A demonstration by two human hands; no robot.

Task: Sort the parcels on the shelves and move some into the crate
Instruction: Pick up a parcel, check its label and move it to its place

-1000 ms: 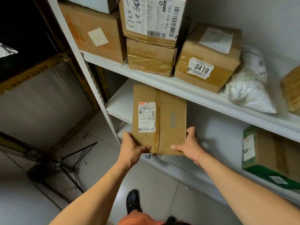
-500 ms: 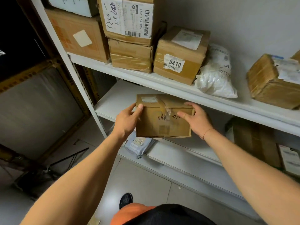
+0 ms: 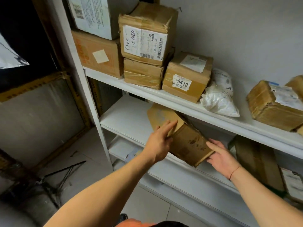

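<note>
Half the parcel (image 3: pixel 186 141) behind the shelf edge (image 3: pixel 188 107)

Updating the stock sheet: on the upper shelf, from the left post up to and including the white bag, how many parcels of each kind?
Brown cardboard boxes: 4 (orange-printed box, large labelled box, box beneath it, 0410 box)
White box: 1
White plastic bag: 1
Total: 6
</note>
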